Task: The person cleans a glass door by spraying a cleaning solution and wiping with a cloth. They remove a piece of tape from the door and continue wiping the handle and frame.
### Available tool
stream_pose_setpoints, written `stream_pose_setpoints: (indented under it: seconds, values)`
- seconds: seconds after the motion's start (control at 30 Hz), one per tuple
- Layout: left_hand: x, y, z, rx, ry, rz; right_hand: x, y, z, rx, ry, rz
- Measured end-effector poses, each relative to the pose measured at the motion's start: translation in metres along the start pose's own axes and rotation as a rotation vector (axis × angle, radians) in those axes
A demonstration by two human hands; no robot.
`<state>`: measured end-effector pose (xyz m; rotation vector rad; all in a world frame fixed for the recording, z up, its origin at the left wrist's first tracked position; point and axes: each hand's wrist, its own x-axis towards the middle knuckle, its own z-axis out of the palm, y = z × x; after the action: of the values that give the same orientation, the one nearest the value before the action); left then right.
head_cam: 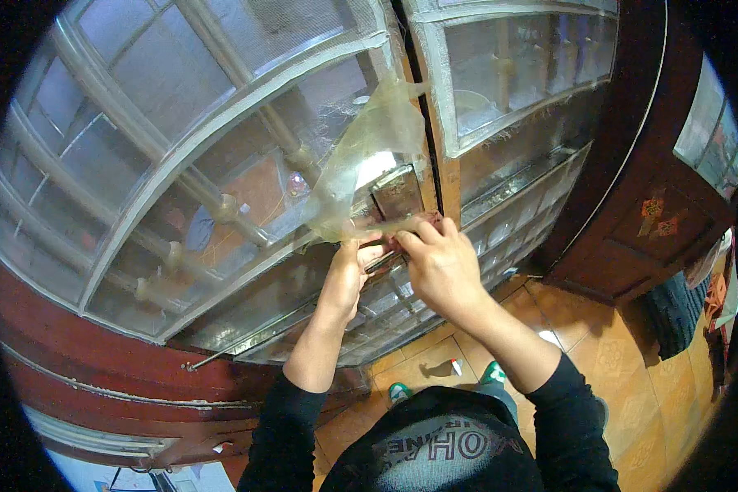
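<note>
A thin, translucent yellowish sheet (369, 154) hangs in front of a door with mesh-covered panels (246, 154). I cannot tell whether it is plastic film or fine netting. Its lower end is gathered into a narrow strip between my hands. My left hand (344, 277) pinches this gathered end from the left, thumb raised. On the right, my right hand (446, 267) has its bent fingers closed on the strip, beside the door's wooden edge (450, 184). Just behind the fingers is a dark rectangular plate (400, 194) on the door, partly covered by the sheet and hands.
A second mesh-covered door leaf (523, 74) adjoins at the right, past a dark gap. A metal rod (215, 358) sticks out at lower left. A small red-and-white object (456, 367) lies on the tiled floor (639, 393) near my feet. Dark knitted cloth (679, 313) hangs at right.
</note>
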<state>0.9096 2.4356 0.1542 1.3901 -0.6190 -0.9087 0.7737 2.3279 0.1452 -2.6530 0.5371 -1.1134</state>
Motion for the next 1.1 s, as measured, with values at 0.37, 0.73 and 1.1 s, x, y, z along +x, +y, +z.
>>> stream_pose_setpoints:
  seconds: [0.37, 0.73, 1.1]
  values:
    - [-0.005, -0.007, -0.008, -0.087, -0.108, 0.123, 0.004, 0.021, -0.007, 0.307, -0.049, 0.287]
    - [-0.005, -0.022, -0.015, -0.117, -0.122, 0.186, -0.006, 0.036, 0.018, 0.551, 0.04, 0.378]
    - [-0.013, -0.018, 0.004, -0.029, 0.035, 0.097, -0.053, -0.037, 0.061, 1.671, -0.006, 0.922]
